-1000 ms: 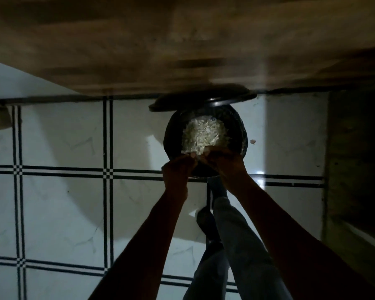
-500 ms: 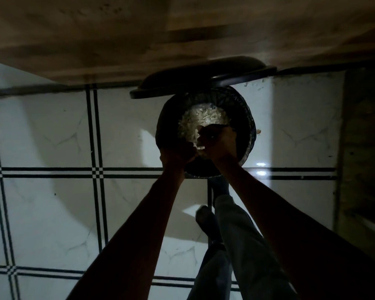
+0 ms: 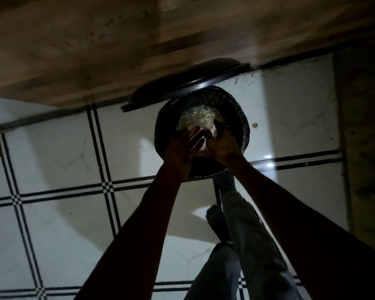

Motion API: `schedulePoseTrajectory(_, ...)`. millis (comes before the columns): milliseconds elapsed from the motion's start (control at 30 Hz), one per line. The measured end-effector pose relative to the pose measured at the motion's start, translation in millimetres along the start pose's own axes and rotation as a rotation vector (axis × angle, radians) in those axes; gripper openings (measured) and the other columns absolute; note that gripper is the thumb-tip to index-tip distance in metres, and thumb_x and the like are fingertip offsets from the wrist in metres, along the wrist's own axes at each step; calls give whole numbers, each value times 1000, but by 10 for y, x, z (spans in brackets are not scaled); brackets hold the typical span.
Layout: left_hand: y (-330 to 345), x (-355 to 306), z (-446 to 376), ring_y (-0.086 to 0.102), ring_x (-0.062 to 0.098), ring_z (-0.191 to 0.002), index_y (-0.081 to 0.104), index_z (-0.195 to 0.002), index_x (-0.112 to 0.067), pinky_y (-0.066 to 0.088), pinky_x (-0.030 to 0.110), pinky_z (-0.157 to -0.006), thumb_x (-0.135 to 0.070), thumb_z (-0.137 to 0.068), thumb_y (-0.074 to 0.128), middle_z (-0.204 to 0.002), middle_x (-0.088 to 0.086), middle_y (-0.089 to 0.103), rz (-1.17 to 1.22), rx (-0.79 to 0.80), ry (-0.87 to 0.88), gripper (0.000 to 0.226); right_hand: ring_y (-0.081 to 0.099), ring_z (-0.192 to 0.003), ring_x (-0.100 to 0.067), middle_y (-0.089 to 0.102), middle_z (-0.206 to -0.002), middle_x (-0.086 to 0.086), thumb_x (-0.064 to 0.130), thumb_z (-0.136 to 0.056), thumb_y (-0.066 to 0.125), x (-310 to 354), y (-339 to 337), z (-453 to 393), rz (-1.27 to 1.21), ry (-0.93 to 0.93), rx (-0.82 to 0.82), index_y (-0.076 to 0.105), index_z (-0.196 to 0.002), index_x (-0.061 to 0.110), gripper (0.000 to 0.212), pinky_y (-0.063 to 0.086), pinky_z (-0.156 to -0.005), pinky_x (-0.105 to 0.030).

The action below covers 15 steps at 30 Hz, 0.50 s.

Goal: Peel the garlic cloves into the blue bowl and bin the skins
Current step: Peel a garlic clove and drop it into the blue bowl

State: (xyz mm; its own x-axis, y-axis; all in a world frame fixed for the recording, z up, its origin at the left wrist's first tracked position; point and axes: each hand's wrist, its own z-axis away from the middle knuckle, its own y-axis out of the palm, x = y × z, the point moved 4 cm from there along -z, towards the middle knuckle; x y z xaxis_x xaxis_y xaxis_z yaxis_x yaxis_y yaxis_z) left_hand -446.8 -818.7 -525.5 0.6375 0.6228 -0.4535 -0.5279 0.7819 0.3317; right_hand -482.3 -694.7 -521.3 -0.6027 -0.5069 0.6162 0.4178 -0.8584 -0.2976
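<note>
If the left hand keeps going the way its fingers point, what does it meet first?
Probably the pile of garlic skins inside the bin. The left hand points forward and down into its mouth, close beside the right hand; depth is unclear in this dim view.

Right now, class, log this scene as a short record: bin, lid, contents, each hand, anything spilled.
bin: black bin, bag-lined, on white tiled floor
lid: lid raised behind the bin
contents: pale garlic skins heaped inside
left hand: left hand over the bin, fingers spread
right hand: right hand beside it, over the bin, grip unclear
spilled: one small scrap on the floor right of the bin
</note>
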Motion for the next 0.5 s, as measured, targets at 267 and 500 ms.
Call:
schedulePoseTrajectory(267,1132,-209,1530,70,17,-98,62,-118,-10,56,27,-89,-14,-107,48,-112,8,72,-544,21,-64,18,74,-97,-19,71,-115,0,42,-104,60,229,-1534,1558,-352,-90,-353,56,-143,19,45,60,-94,-47)
schedulePoseTrajectory(500,2878,17,3332,73,12,-83,68,-117,-9,58,21,-73,-13,-103,56,-100,7,74,-822,374,154,19,73,-94,-10,69,-119,-3,39,-108,53,142,-3224,4206,-469,-237,-777,50,-145,15,45,62,-79,-28)
